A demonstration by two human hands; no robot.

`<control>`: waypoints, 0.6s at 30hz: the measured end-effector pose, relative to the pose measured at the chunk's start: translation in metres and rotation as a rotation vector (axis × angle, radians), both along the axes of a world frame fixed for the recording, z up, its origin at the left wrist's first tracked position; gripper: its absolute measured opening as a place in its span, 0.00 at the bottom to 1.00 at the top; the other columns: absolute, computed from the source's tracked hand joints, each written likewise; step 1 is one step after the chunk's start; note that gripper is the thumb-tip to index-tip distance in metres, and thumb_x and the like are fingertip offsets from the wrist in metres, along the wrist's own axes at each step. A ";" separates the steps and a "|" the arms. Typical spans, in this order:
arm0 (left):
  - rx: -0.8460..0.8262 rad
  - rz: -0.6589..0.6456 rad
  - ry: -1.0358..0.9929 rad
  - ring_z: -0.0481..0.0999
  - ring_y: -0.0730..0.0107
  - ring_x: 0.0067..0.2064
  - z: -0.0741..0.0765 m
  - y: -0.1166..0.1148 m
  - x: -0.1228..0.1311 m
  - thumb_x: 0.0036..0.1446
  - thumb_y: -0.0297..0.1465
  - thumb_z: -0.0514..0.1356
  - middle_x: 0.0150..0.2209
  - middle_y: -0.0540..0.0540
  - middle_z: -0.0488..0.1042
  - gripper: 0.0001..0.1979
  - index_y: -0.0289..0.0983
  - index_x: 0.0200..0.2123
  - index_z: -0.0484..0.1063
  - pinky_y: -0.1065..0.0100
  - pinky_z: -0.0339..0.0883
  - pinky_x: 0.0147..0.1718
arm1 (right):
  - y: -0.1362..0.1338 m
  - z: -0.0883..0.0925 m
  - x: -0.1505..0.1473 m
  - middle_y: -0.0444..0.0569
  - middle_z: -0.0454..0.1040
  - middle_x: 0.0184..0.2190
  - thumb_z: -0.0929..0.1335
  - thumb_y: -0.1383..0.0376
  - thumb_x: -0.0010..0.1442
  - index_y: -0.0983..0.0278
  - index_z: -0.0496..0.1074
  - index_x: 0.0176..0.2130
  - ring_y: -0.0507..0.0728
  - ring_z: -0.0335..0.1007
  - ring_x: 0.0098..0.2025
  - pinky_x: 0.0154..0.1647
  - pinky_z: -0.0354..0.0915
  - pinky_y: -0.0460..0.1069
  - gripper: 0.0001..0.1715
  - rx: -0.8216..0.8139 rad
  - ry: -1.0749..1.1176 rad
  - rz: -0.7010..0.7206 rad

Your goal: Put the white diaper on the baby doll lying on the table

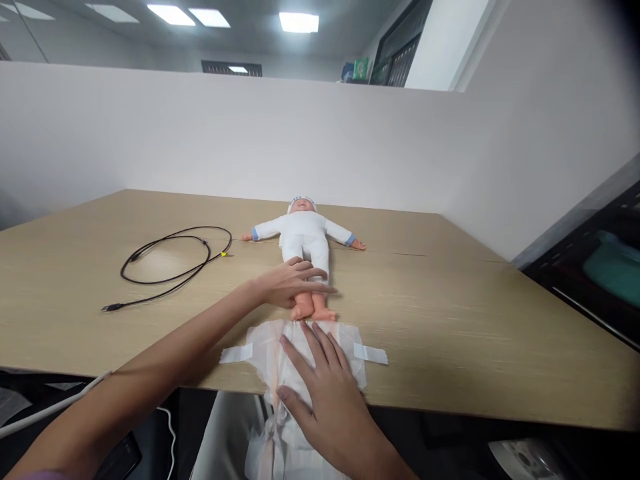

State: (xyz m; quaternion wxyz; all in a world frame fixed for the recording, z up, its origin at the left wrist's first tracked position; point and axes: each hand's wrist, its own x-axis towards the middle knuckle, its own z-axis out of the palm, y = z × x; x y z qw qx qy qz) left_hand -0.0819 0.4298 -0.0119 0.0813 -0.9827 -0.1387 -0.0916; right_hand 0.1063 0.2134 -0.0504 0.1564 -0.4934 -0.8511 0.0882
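Hands on a doll and a diaper at the counter's near edge.

Head view: the left hand (287, 283) lies across the doll's (305, 241) legs, fingers together, curled loosely over them. The right hand (327, 390) presses flat on the diaper (260, 357), fingers spread apart; the diaper overhangs the counter (450, 313). A black cable (173, 263) loops to the left.

Light wood-grain desk (450, 307), matt laminate. Glossy plastic baby doll (305, 243) in white cloth suit. White papery open diaper (300, 353), soft, crinkled. Black rubbery cable (170, 267).
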 end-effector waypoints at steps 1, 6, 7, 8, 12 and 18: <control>0.017 -0.007 0.005 0.73 0.45 0.55 0.001 0.002 0.004 0.64 0.32 0.63 0.69 0.39 0.71 0.32 0.49 0.71 0.70 0.49 0.62 0.55 | 0.000 0.000 0.000 0.46 0.44 0.82 0.68 0.48 0.78 0.45 0.52 0.81 0.72 0.42 0.82 0.79 0.56 0.76 0.42 -0.005 -0.003 0.000; -0.034 -0.101 -0.074 0.70 0.41 0.63 0.008 0.014 0.014 0.69 0.32 0.61 0.69 0.38 0.72 0.18 0.43 0.60 0.80 0.46 0.61 0.62 | 0.008 0.003 0.000 0.46 0.40 0.83 0.68 0.47 0.77 0.44 0.51 0.81 0.72 0.41 0.83 0.78 0.57 0.77 0.43 -0.054 -0.004 0.009; -0.075 -0.116 -0.098 0.69 0.41 0.64 0.013 0.016 0.014 0.70 0.32 0.61 0.69 0.38 0.72 0.18 0.43 0.60 0.79 0.46 0.61 0.63 | 0.011 0.004 0.000 0.46 0.40 0.83 0.69 0.47 0.77 0.44 0.51 0.81 0.72 0.40 0.83 0.78 0.56 0.77 0.43 -0.072 -0.004 0.008; -0.128 -0.130 -0.123 0.70 0.41 0.65 0.019 0.017 0.014 0.70 0.32 0.62 0.69 0.39 0.73 0.18 0.43 0.60 0.79 0.46 0.62 0.64 | 0.016 0.006 0.000 0.46 0.40 0.83 0.69 0.47 0.77 0.44 0.51 0.81 0.72 0.40 0.83 0.78 0.55 0.77 0.43 -0.097 -0.004 0.005; -0.335 -0.165 -0.231 0.73 0.46 0.64 0.058 0.022 0.013 0.66 0.29 0.64 0.65 0.42 0.78 0.22 0.43 0.62 0.77 0.50 0.65 0.65 | 0.041 0.018 -0.003 0.45 0.40 0.82 0.67 0.48 0.79 0.46 0.53 0.81 0.70 0.36 0.84 0.82 0.49 0.75 0.40 -0.206 -0.019 0.032; -0.479 -0.190 -0.300 0.76 0.55 0.63 0.103 0.039 0.011 0.66 0.24 0.60 0.61 0.46 0.81 0.22 0.43 0.60 0.78 0.51 0.65 0.66 | 0.097 0.024 -0.014 0.50 0.41 0.82 0.66 0.53 0.82 0.52 0.53 0.81 0.66 0.33 0.84 0.84 0.43 0.70 0.37 -0.209 -0.054 0.051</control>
